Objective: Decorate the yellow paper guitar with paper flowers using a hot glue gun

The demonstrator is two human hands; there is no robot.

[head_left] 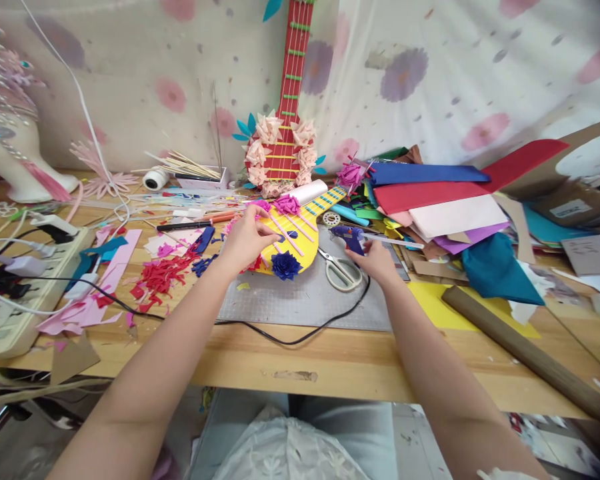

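Note:
A small yellow paper guitar [300,233] lies on a grey cutting mat [305,293], with pink strips, a magenta paper flower [286,204] and a dark blue paper flower [285,265] on it. My left hand [245,239] is pinched closed on the guitar's left edge, near the pink strips. My right hand [375,259] is wrapped round the handle of a blue glue gun [349,238], which rests beside the guitar. The gun's black cord [290,337] trails over the mat toward the left.
Scissors [340,270] lie on the mat by my right hand. A red paper guitar [285,127] leans on the wall. Coloured felt sheets [440,200] pile at the right, a brown roll [525,350] in front. Paper scraps [163,273] and a power strip [30,280] sit left.

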